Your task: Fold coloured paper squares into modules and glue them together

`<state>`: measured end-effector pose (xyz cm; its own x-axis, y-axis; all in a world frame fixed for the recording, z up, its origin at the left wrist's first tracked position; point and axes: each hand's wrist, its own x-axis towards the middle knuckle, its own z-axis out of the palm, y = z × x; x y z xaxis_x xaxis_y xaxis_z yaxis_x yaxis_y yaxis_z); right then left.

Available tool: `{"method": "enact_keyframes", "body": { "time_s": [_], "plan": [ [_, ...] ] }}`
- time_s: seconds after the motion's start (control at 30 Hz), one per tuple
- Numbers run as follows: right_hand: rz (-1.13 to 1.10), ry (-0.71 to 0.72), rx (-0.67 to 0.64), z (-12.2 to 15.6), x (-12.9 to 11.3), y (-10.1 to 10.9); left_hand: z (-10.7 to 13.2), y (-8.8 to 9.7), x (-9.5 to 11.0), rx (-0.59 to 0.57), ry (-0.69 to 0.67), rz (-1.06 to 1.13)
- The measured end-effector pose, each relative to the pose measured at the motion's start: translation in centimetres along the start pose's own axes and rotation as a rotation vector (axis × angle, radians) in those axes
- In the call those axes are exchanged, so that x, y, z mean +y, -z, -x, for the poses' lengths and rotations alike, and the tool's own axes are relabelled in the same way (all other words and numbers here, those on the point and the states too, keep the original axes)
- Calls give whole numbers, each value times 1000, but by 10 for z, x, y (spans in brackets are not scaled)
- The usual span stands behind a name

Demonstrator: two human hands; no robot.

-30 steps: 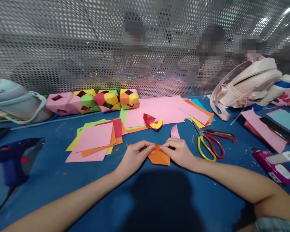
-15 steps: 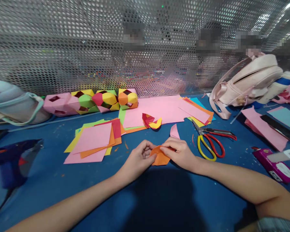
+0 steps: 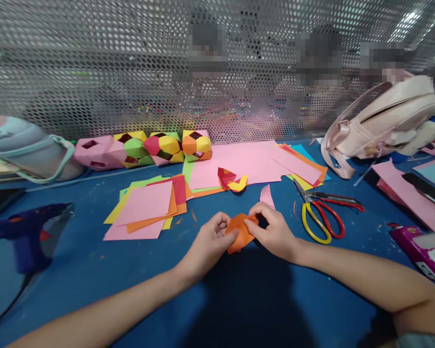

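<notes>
A folded orange paper piece (image 3: 239, 232) is held just above the blue table (image 3: 94, 270) between both hands. My left hand (image 3: 212, 241) pinches its left side with curled fingers. My right hand (image 3: 273, 232) grips its right edge, thumb and fingers closed on it. A small pink paper scrap (image 3: 266, 195) lies just behind my right hand. A folded red and yellow paper unit (image 3: 232, 180) rests farther back.
A stack of coloured paper squares (image 3: 147, 208) lies left of the hands, larger pink sheets (image 3: 246, 162) behind. Scissors (image 3: 321, 215) lie to the right. Origami balls (image 3: 166, 145) line the perforated metal screen (image 3: 130, 72). A glue gun (image 3: 25, 232) is at left, a pink backpack (image 3: 384, 125) at right.
The orange paper was pressed flat on the table; both hands have lifted it and turned it, and it now looks more bunched between the fingers.
</notes>
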<state>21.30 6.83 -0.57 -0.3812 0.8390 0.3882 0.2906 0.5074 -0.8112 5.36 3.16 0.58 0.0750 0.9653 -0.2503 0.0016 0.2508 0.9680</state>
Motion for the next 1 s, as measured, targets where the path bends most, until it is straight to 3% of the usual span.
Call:
{"method": "enact_keyframes", "body": {
  "time_s": [0.33, 0.67, 0.77, 1.0],
  "plan": [
    [68, 251, -72, 3, 0, -1, 0, 0, -2, 23, -34, -51],
    [106, 365, -197, 4, -6, 7, 0, 2, -3, 10, -59, -89],
    [61, 328, -198, 4, -6, 6, -1, 4, -3, 4, -82, -122],
    [5, 67, -170, 2, 1, -2, -2, 4, -2, 9, -126, -197]
  ]
}}
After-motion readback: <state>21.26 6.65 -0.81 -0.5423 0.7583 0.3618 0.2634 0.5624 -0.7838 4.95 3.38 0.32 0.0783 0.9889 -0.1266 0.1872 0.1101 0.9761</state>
